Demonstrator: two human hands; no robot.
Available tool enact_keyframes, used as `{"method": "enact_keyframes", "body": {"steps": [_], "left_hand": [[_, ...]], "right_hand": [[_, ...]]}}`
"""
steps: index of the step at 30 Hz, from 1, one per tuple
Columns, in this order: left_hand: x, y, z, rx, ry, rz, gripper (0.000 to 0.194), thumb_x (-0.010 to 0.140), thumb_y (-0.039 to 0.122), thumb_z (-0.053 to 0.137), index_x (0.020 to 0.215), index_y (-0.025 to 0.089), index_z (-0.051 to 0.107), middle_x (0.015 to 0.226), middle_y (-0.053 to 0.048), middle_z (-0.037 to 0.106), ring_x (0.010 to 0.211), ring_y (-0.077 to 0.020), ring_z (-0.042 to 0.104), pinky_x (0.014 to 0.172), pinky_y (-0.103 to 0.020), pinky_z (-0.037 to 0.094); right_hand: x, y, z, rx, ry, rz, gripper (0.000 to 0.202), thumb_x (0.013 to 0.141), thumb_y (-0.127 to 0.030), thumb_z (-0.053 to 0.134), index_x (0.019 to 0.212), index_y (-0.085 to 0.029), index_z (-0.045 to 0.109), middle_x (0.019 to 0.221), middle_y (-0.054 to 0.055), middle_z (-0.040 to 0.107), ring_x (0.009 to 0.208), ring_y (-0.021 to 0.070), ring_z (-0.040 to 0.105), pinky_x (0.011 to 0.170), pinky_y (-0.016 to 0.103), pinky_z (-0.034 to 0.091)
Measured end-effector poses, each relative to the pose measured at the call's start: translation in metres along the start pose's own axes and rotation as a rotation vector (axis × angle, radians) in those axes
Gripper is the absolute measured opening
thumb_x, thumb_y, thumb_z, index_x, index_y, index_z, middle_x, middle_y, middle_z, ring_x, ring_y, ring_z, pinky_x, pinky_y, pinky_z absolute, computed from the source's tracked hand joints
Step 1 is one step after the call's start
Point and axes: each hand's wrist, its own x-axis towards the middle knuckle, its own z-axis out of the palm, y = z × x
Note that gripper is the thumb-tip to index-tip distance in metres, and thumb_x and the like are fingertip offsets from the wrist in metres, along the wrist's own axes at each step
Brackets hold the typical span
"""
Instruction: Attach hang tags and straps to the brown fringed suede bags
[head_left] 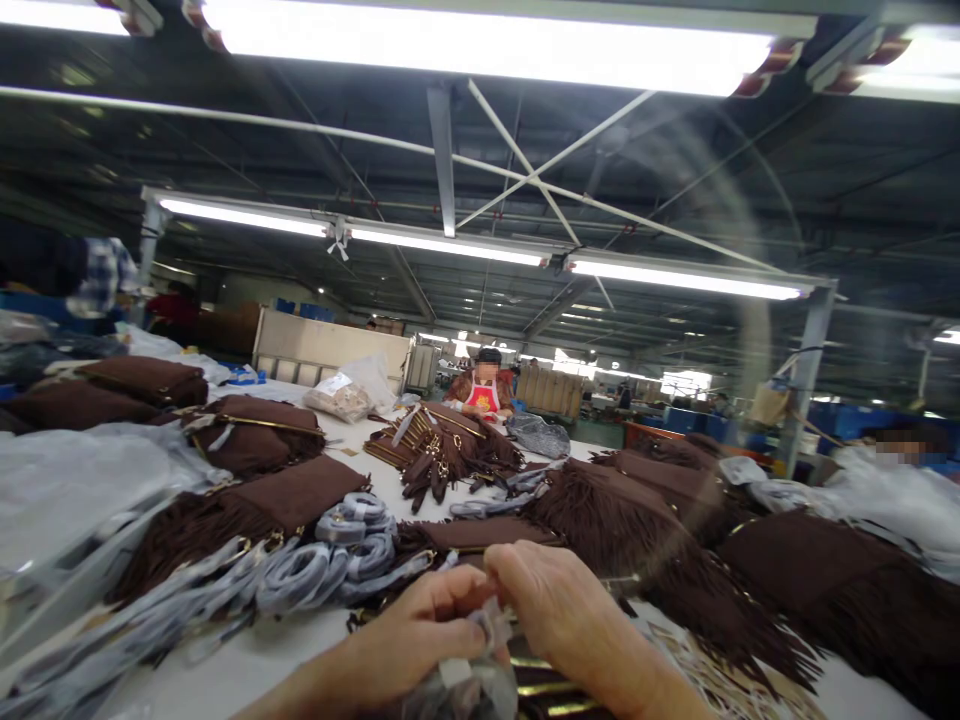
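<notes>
At the bottom centre, my left hand point(431, 630) has its fingers closed on a crumpled clear plastic wrap point(491, 630). My right hand point(566, 610) meets it from the right, knuckles up and fingers curled down at the top of the same wrap; its fingertips are partly hidden. Just beyond the hands lies a brown bag point(480, 533). Gold zippers point(551, 690) show below my right hand. Left of my hands are coiled straps point(300, 575) in greyish plastic wrapping.
Fringed brown bags point(615, 510) are piled on the right and left of the white table point(187, 670). Zippered pieces with tassels point(435, 450) are heaped at mid-table. A person in a red apron point(484, 395) is at the far side. Clear plastic point(75, 490) lies at left.
</notes>
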Motion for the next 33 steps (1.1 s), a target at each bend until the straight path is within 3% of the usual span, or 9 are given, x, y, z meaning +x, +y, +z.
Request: {"method": "enact_keyframes", "body": {"steps": [4, 8, 13, 18, 20, 24, 30, 33], "left_hand": [[-0.001, -0.004, 0.001, 0.152, 0.126, -0.069, 0.02, 0.076, 0.028, 0.065, 0.088, 0.013, 0.067, 0.081, -0.001, 0.063, 0.075, -0.0134, 0.054, 0.07, -0.024, 0.04], [-0.007, -0.012, 0.003, 0.237, 0.272, 0.05, 0.028, 0.08, 0.042, 0.065, 0.082, 0.014, 0.062, 0.081, -0.003, 0.061, 0.078, -0.0151, 0.053, 0.071, -0.026, 0.041], [-0.008, -0.015, 0.005, 0.2, 0.269, 0.162, 0.035, 0.085, 0.049, 0.061, 0.082, 0.015, 0.053, 0.085, -0.005, 0.061, 0.078, -0.0151, 0.054, 0.071, -0.026, 0.042], [-0.006, -0.007, 0.003, 0.302, 0.208, 0.15, 0.023, 0.089, 0.037, 0.057, 0.1, 0.017, 0.06, 0.089, -0.003, 0.06, 0.082, -0.0153, 0.053, 0.073, -0.025, 0.04], [-0.007, -0.005, 0.002, 0.309, 0.205, 0.167, 0.021, 0.087, 0.036, 0.059, 0.091, 0.016, 0.064, 0.087, -0.003, 0.06, 0.08, -0.0153, 0.053, 0.072, -0.025, 0.04], [-0.006, -0.007, 0.005, 0.235, 0.215, 0.215, 0.03, 0.084, 0.041, 0.062, 0.071, 0.015, 0.06, 0.087, -0.005, 0.061, 0.084, -0.0167, 0.054, 0.077, -0.026, 0.04], [0.014, -0.021, 0.011, -0.036, 0.367, 0.053, 0.046, 0.076, 0.056, 0.067, 0.065, 0.017, 0.045, 0.065, -0.002, 0.06, 0.061, -0.0123, 0.052, 0.058, -0.023, 0.036], [0.02, -0.024, 0.009, -0.174, 0.318, 0.04, 0.043, 0.067, 0.051, 0.077, 0.077, 0.016, 0.054, 0.066, 0.0, 0.06, 0.063, -0.0135, 0.056, 0.06, -0.023, 0.038]], "right_hand": [[-0.001, 0.003, -0.004, -0.064, 0.036, -0.033, 0.011, 0.084, -0.012, 0.049, 0.083, -0.023, 0.046, 0.07, -0.002, 0.06, 0.063, 0.0163, 0.054, 0.056, 0.028, 0.029], [0.003, 0.007, 0.003, -0.01, 0.091, 0.031, 0.016, 0.089, -0.011, 0.034, 0.083, -0.023, 0.043, 0.066, -0.001, 0.06, 0.059, 0.0166, 0.056, 0.055, 0.028, 0.029], [0.011, 0.011, 0.01, 0.047, 0.043, 0.182, 0.015, 0.094, -0.015, 0.03, 0.089, -0.022, 0.043, 0.063, 0.001, 0.064, 0.057, 0.019, 0.063, 0.052, 0.027, 0.028], [0.016, 0.013, 0.004, 0.081, 0.015, 0.237, 0.013, 0.096, -0.017, 0.033, 0.091, -0.022, 0.043, 0.064, 0.002, 0.067, 0.06, 0.0214, 0.069, 0.051, 0.026, 0.028], [0.016, 0.013, 0.001, 0.096, 0.019, 0.245, 0.012, 0.096, -0.017, 0.034, 0.09, -0.022, 0.043, 0.065, 0.002, 0.067, 0.06, 0.0213, 0.069, 0.051, 0.026, 0.029], [0.018, 0.014, 0.001, 0.057, 0.051, 0.248, 0.01, 0.095, -0.016, 0.037, 0.09, -0.022, 0.044, 0.063, 0.001, 0.066, 0.056, 0.0199, 0.067, 0.05, 0.025, 0.028], [0.015, 0.016, 0.003, -0.085, 0.199, 0.115, 0.016, 0.094, -0.014, 0.035, 0.084, -0.022, 0.044, 0.059, -0.002, 0.061, 0.051, 0.0166, 0.06, 0.049, 0.026, 0.028], [0.011, 0.018, 0.002, -0.105, 0.27, 0.073, 0.019, 0.096, -0.014, 0.033, 0.084, -0.022, 0.046, 0.06, -0.002, 0.059, 0.051, 0.0158, 0.056, 0.05, 0.026, 0.03]]}}
